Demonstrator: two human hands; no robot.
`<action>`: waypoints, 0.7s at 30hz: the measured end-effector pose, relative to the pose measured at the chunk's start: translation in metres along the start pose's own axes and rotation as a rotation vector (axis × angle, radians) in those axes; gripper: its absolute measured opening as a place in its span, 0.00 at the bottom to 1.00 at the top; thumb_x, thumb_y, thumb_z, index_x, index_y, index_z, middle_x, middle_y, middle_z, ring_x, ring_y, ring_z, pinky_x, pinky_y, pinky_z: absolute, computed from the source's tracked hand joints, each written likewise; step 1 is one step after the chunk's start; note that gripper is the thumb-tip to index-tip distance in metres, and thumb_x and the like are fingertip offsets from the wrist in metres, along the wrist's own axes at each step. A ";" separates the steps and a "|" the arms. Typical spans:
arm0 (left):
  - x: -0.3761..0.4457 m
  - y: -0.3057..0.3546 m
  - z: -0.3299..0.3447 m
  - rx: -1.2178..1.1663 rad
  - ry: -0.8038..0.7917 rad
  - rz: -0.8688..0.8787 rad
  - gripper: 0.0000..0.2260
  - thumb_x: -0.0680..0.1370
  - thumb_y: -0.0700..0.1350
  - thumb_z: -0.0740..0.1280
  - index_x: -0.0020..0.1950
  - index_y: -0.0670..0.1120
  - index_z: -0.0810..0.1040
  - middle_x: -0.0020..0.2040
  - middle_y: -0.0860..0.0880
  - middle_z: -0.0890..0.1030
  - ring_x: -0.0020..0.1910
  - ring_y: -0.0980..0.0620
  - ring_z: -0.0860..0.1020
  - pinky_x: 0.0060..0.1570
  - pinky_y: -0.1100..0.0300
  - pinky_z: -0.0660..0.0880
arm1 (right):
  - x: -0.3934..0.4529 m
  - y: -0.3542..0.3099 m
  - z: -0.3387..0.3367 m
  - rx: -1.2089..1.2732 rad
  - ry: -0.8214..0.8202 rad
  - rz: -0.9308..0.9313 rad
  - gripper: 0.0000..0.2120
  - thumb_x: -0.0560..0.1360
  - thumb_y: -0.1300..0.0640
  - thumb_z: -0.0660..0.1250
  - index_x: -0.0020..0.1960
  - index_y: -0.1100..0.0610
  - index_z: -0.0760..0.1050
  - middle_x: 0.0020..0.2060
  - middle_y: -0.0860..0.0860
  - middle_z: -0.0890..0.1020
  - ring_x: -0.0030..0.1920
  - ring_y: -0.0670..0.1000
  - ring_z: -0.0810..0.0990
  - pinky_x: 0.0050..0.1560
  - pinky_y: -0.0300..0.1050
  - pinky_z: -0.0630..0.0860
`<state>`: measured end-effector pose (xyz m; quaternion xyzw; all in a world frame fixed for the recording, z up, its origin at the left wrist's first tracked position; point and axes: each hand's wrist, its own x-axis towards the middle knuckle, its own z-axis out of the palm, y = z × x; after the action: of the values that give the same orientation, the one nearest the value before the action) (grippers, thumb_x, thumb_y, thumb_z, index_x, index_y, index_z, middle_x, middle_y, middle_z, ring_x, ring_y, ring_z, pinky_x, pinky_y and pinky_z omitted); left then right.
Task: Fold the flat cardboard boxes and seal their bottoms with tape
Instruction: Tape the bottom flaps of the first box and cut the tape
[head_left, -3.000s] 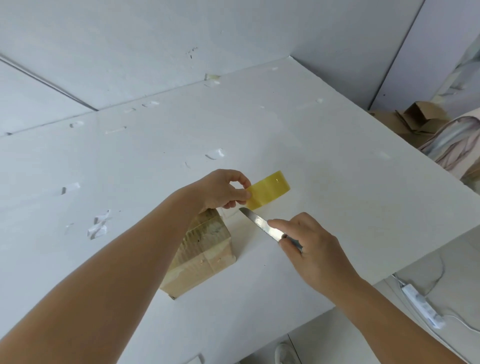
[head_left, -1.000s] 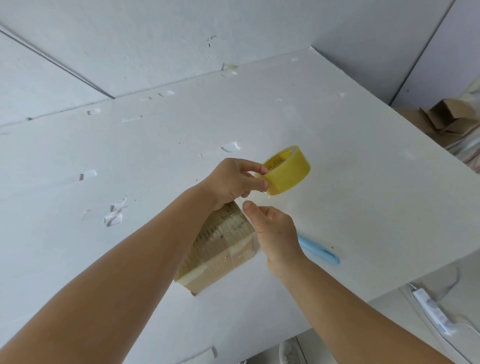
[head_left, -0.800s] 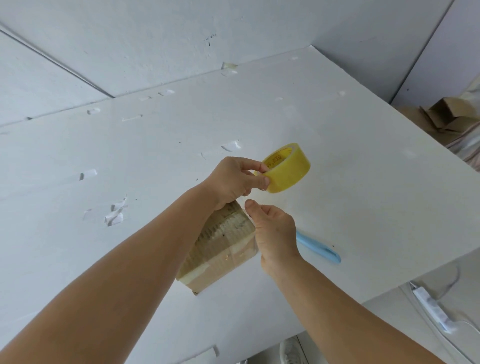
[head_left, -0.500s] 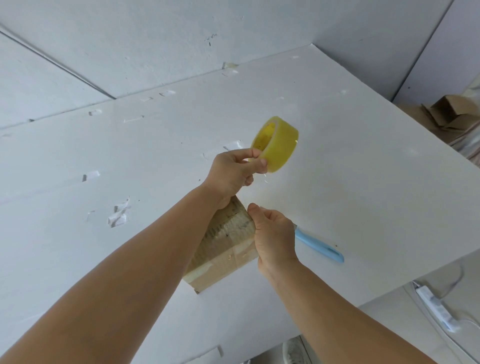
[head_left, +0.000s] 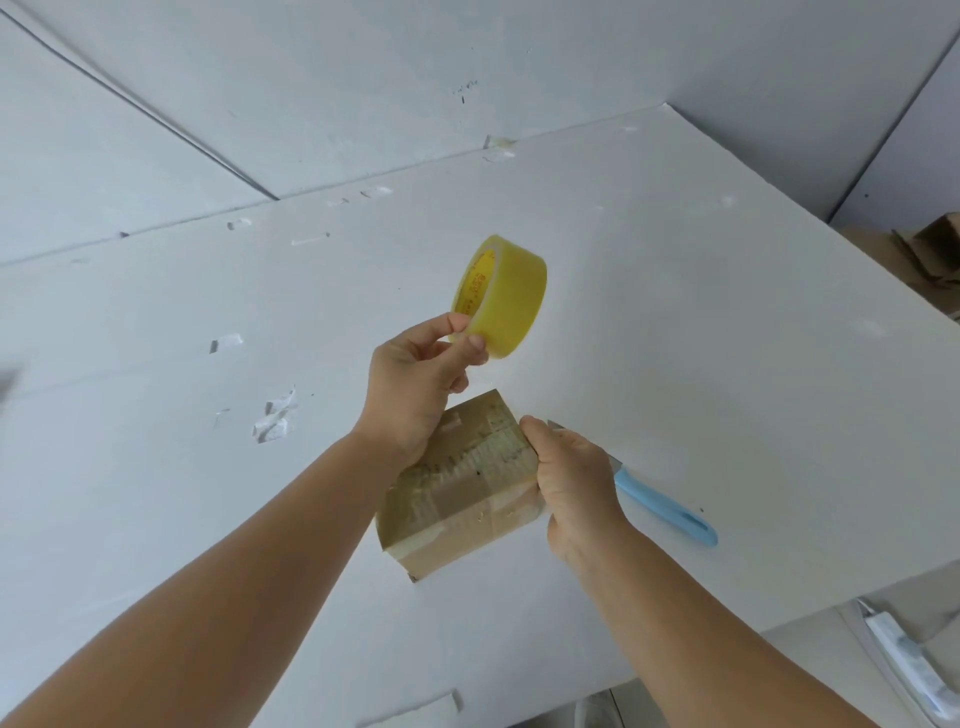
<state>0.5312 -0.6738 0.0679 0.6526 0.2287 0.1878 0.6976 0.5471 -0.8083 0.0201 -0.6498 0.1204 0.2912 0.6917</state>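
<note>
Table: white top, near edge runs diagonally from lower left up to the right; far edge meets the wall. Broad bare surface beyond and to the right of my hands. Left of them, scattered tape scraps stuck to the top.

Cardboard box: small, folded, standing on the table near the front edge, between my forearms. Brown board; clear tape strips run across the upturned face and down the side toward me; glossy and wrinkled in places. One lower corner looks slightly gapped.

My left hand is raised above the box, thumb and fingertips pinching the rim of a yellow tape roll, held clear of the table, roll tilted with its printed core edge to the left.

My right hand grips the right side of the box, thumb on the top edge, fingers wrapped out of sight behind.

Knife, light blue handle, lies flat on the table just right of my right hand, blade end hidden behind it.
</note>
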 end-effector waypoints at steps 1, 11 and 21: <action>-0.002 -0.003 0.000 -0.009 0.013 0.002 0.05 0.75 0.40 0.71 0.51 0.44 0.81 0.33 0.49 0.80 0.28 0.55 0.69 0.33 0.65 0.71 | 0.001 0.000 0.001 -0.010 -0.024 0.025 0.18 0.58 0.43 0.69 0.42 0.53 0.71 0.36 0.52 0.70 0.38 0.54 0.68 0.39 0.49 0.66; 0.002 -0.006 0.000 -0.052 0.041 0.004 0.05 0.75 0.38 0.70 0.51 0.43 0.81 0.32 0.48 0.80 0.28 0.53 0.68 0.32 0.65 0.71 | -0.003 -0.001 -0.019 -0.169 0.070 -0.050 0.15 0.76 0.57 0.65 0.62 0.59 0.72 0.52 0.51 0.77 0.47 0.46 0.74 0.45 0.39 0.66; 0.001 -0.006 0.001 -0.051 0.046 -0.017 0.06 0.75 0.40 0.71 0.51 0.44 0.82 0.34 0.47 0.80 0.28 0.53 0.69 0.31 0.61 0.69 | -0.018 0.002 -0.013 -0.503 -0.273 -0.383 0.21 0.83 0.49 0.49 0.74 0.50 0.64 0.67 0.39 0.69 0.66 0.36 0.65 0.64 0.31 0.58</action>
<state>0.5323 -0.6746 0.0622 0.6280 0.2453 0.2025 0.7102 0.5347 -0.8248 0.0266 -0.7656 -0.1732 0.2610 0.5619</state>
